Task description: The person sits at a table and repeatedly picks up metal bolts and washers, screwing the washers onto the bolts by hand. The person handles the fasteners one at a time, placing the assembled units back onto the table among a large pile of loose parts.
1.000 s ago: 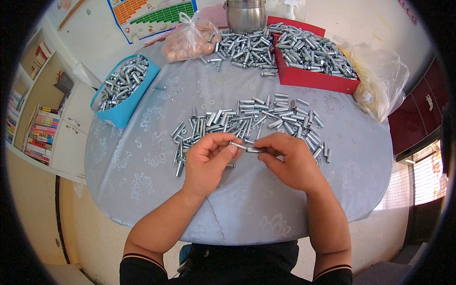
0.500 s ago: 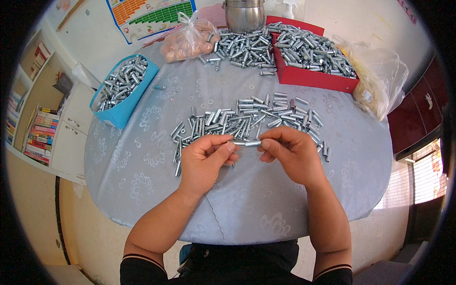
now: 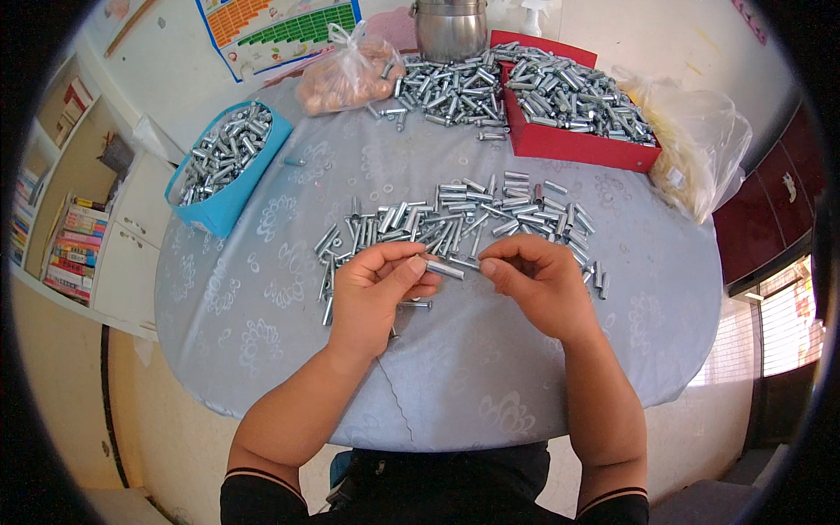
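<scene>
Newly tilted, a tube is pinched by the left hand; right hand's grip cannot be told. Open room is left along the bench's near edge

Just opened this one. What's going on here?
A person sits at a cloth-covered table, working with small metal pieces. The left hand pinches a shiny metal sleeve that points toward the right hand, whose fingertips are close together; whether they grip a piece is too small to tell. Loose metal parts lie spread just beyond the hands. Farther back, a blue box on the left and a red box on the right hold many more.
</scene>
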Motion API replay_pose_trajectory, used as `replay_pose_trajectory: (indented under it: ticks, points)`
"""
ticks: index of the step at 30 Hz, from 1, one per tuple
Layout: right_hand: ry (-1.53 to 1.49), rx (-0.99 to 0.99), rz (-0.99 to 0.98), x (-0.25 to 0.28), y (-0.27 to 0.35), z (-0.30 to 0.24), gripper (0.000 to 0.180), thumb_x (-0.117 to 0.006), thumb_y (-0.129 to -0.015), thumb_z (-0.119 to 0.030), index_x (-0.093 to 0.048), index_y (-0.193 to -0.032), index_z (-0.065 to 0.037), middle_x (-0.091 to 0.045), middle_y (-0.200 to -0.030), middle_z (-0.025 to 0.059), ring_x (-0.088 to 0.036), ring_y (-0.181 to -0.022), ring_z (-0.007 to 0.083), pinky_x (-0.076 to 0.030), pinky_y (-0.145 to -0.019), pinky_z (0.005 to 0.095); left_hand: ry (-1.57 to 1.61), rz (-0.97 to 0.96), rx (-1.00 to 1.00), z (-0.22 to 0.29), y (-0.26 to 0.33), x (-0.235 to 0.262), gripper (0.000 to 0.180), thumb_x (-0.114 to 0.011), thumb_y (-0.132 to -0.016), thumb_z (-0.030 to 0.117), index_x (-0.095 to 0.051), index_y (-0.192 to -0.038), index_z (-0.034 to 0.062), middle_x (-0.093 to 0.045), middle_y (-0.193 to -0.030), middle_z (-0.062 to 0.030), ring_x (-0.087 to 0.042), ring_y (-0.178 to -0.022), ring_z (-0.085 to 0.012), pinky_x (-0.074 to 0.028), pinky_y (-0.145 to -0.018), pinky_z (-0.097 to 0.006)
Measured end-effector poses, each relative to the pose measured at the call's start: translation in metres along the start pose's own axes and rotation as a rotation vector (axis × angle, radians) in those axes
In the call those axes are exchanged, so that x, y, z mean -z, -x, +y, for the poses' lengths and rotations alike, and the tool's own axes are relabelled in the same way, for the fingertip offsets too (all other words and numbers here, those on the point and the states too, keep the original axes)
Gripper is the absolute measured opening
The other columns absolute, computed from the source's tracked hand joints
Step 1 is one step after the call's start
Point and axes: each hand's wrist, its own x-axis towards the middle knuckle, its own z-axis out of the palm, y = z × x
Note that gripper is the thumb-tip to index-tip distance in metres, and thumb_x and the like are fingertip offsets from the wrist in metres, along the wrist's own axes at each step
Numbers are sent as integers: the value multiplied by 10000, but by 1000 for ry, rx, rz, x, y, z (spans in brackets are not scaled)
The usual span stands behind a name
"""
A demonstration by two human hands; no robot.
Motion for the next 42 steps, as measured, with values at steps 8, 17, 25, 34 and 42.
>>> replay_pose_trajectory:
  ticks: [8, 17, 25, 34, 42]
  points:
    - [-199, -40, -93, -9, 3, -6, 115, -688, -869, -43, -681, -966, 17, -637, -774, 13, -572, -697, 61, -463, -610, 211, 96, -63, 16, -3, 1, 0, 181, -595, -922, 30, -625, -1090, -28, -688, -1017, -167, -700, -859, -201, -605, -727, -298]
    - [-187, 27, 58, -14, 4, -4, 145, -700, -855, -36, -675, -989, 16, -660, -836, 37, -594, -689, 97, -485, -616, 241, -96, -130, 5, 7, 4, -1, 336, -592, -926, 46, -570, -1254, -26, -677, -1064, -158, -695, -916, -221, -599, -737, -300]
    - [227, 466, 84, -13, 5, -12, 129, -688, -827, -11, -680, -955, -4, -637, -803, 97, -603, -686, 170, -482, -612, 284, -118, -248, 59, 0, 3, -2, 378, -584, -923, 11, -537, -1294, -36, -650, -1133, -159, -680, -967, -227, -587, -788, -305]
    - [239, 321, 81, -7, 1, -8, 98, -695, -833, -32, -683, -922, 9, -633, -795, 89, -588, -679, 165, -467, -609, 276, -80, -231, 18, -7, 5, -5, 338, -604, -904, -10, -577, -1240, -34, -658, -1110, -138, -680, -923, -206, -578, -762, -297]
    - [98, 232, 188, -6, -1, -1, 92, -668, -879, -61, -676, -946, 1, -609, -755, 47, -551, -654, 113, -448, -591, 255, -172, -88, -31, 9, 3, 3, 274, -592, -921, 40, -593, -1188, -20, -688, -980, -127, -663, -758, -150, -569, -687, -286]
